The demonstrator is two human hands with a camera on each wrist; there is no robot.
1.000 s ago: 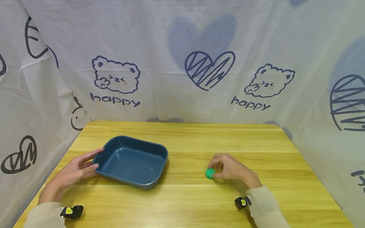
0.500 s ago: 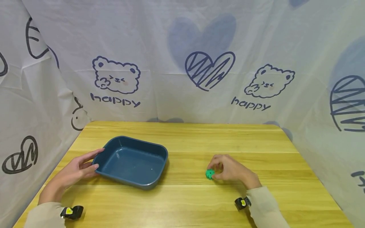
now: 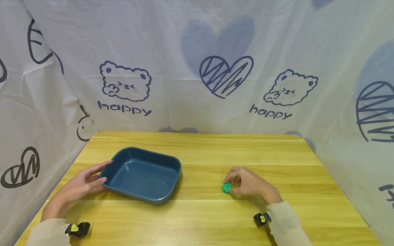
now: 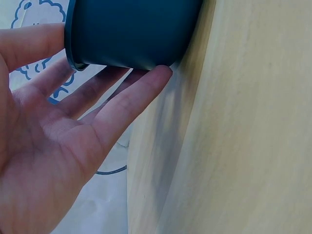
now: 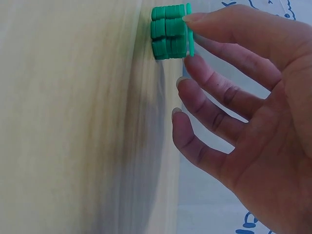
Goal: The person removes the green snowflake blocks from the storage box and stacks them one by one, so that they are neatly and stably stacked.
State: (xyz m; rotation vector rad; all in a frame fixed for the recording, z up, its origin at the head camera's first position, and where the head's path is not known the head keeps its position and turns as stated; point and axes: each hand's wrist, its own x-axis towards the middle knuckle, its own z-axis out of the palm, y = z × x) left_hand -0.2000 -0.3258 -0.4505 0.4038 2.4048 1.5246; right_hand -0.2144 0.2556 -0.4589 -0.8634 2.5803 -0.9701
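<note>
A deep blue rectangular basin (image 3: pixel 140 176) with rounded corners stands on the left half of the table, nothing inside it. My left hand (image 3: pixel 81 181) holds its left end, thumb and index fingertip at the rim. In the left wrist view, the other fingers lie along the outer wall of the basin (image 4: pixel 131 31). To the right, my right hand (image 3: pixel 247 181) pinches a small green notched round plastic piece (image 3: pixel 226 188) from above, close over the wood. Seen from the right wrist, the green piece (image 5: pixel 168 34) has ribbed, layered sides and a thin disc on top; the lower fingers curl loosely away from it.
The table (image 3: pixel 197 218) has a light wood-grain top. A white curtain (image 3: pixel 172 51) printed with bears and hearts hangs behind it and on both sides. Each wrist wears a small black camera, such as the left one (image 3: pixel 78 229).
The green piece has turned slightly under the right fingers, its notches now facing a little differently. Both hands and the basin keep their places.
</note>
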